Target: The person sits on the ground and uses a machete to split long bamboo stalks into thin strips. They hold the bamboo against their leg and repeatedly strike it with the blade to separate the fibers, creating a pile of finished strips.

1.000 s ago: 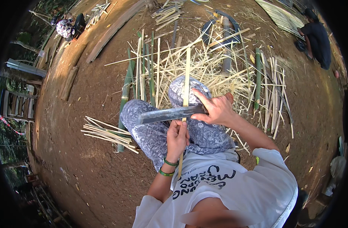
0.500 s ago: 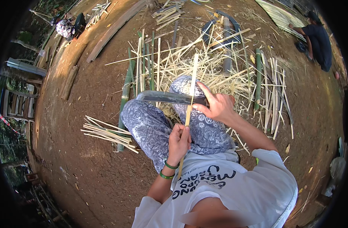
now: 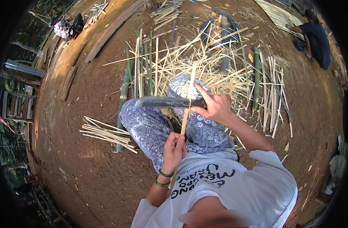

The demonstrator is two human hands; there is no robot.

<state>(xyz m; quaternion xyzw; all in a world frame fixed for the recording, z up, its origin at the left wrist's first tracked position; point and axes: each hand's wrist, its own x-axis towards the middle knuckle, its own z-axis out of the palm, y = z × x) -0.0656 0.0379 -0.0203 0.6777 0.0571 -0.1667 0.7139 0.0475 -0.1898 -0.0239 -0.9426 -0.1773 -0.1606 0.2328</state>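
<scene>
A pale bamboo strip (image 3: 185, 121) runs slantwise across my lap, over my raised knee. My left hand (image 3: 173, 149) pinches its near part between thumb and fingers, close to my shirt. My right hand (image 3: 218, 109) is closed round the handle of a machete (image 3: 160, 102), its thumb and index finger reaching toward the strip. The dark blade lies crosswise against the strip, pointing left over my other knee. Most of the handle is hidden in my right palm.
Shavings (image 3: 216, 72) are heaped beyond my knees. A green bamboo pole (image 3: 125, 87) lies left and another (image 3: 256, 81) right, near split strips (image 3: 273, 95). More strips (image 3: 105, 131) lie at my left. A person (image 3: 315, 40) crouches far right, another (image 3: 65, 28) sits far left.
My left hand has moved a little toward me and left, drawing the bamboo strip along the blade. The machete and my right hand stay almost in place.
</scene>
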